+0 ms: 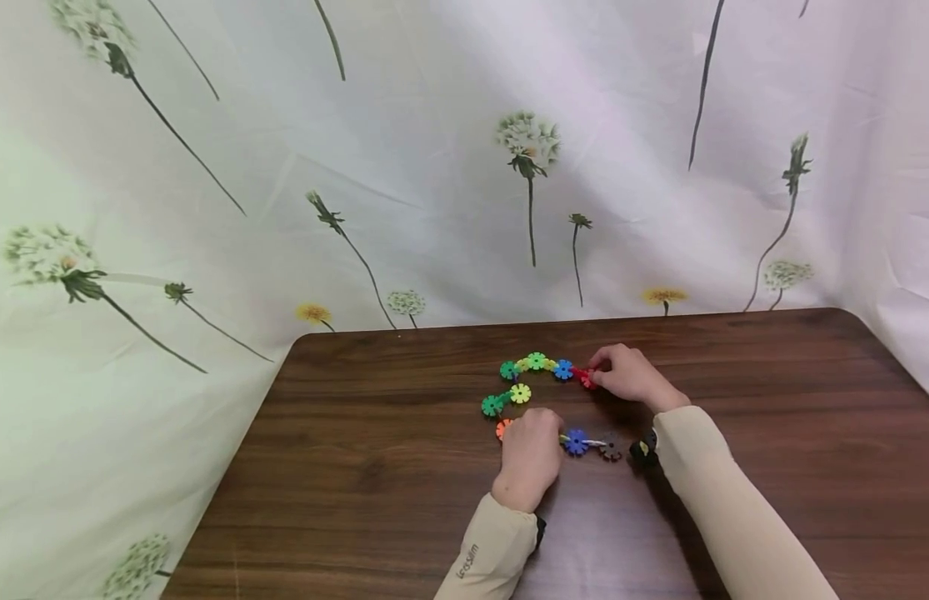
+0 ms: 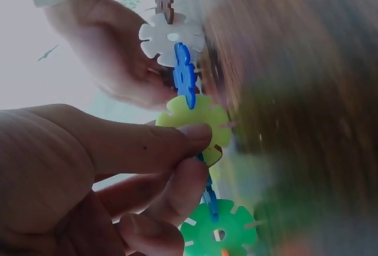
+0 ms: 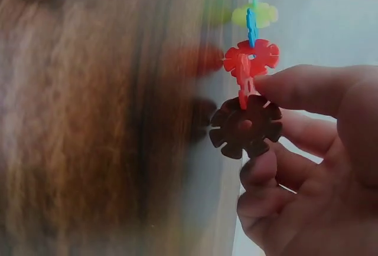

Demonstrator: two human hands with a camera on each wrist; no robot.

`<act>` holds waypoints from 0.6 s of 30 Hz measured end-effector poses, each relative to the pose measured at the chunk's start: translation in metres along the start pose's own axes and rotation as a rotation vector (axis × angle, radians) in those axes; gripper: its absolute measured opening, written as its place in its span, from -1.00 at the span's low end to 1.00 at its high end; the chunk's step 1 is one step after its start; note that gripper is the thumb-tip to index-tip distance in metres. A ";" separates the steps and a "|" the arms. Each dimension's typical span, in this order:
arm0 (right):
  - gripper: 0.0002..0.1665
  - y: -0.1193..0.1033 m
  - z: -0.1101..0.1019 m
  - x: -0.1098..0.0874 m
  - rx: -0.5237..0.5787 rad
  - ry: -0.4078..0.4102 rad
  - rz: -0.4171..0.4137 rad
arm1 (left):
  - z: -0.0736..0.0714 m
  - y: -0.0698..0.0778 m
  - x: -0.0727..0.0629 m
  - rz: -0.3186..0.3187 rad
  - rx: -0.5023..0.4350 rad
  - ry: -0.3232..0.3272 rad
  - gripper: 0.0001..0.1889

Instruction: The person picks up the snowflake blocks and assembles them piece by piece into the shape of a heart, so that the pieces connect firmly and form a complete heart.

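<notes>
A winding chain of flower-shaped interlocking plastic discs lies on the brown table, its far part curving between a green disc (image 1: 509, 370), a blue disc (image 1: 564, 370) and the right end. My left hand (image 1: 530, 450) is at the near part, where its thumb and finger pinch a yellow-green disc (image 2: 195, 114). That disc links to a blue disc (image 2: 184, 76), then a white disc (image 2: 171, 36) and a brown one (image 2: 164, 1). At the far right end my right hand (image 1: 627, 375) pinches a pinkish-red disc (image 3: 244, 79), between a red disc (image 3: 266, 55) and a dark brown disc (image 3: 248, 127).
The wooden table (image 1: 359, 500) has rounded far corners and meets a white cloth (image 1: 434, 167) printed with dandelions. Both forearms wear cream sleeves (image 1: 734, 500), with a black wrist device (image 1: 644, 450) by the right cuff.
</notes>
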State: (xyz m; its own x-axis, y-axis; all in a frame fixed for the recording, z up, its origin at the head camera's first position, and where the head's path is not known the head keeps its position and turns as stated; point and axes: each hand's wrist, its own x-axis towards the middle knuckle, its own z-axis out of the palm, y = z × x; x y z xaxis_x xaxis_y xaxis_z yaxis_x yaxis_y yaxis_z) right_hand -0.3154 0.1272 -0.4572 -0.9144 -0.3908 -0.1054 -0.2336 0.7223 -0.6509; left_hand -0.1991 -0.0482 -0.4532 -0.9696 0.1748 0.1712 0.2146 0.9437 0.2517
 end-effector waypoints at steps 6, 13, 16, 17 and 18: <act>-0.69 0.003 0.001 -0.008 0.049 -0.029 0.041 | 0.000 -0.004 0.001 -0.020 -0.029 -0.010 -0.83; -0.62 0.005 0.005 -0.025 0.145 -0.083 0.106 | -0.001 -0.010 0.003 -0.060 -0.075 -0.033 -0.83; -0.61 0.004 0.009 -0.034 0.230 -0.094 0.156 | -0.002 -0.015 0.004 -0.071 -0.108 -0.026 -0.82; -0.60 0.003 0.011 -0.037 0.268 -0.099 0.175 | -0.002 -0.016 0.004 -0.075 -0.114 -0.020 -0.81; -0.59 0.002 0.012 -0.040 0.309 -0.100 0.198 | -0.002 -0.018 0.005 -0.076 -0.121 -0.013 -0.80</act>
State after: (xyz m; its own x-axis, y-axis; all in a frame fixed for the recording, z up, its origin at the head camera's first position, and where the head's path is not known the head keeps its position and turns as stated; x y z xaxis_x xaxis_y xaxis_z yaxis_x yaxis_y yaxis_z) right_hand -0.2755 0.1372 -0.4638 -0.8914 -0.3259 -0.3149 0.0689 0.5894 -0.8049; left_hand -0.2071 -0.0648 -0.4546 -0.9849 0.1086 0.1351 0.1524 0.9138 0.3766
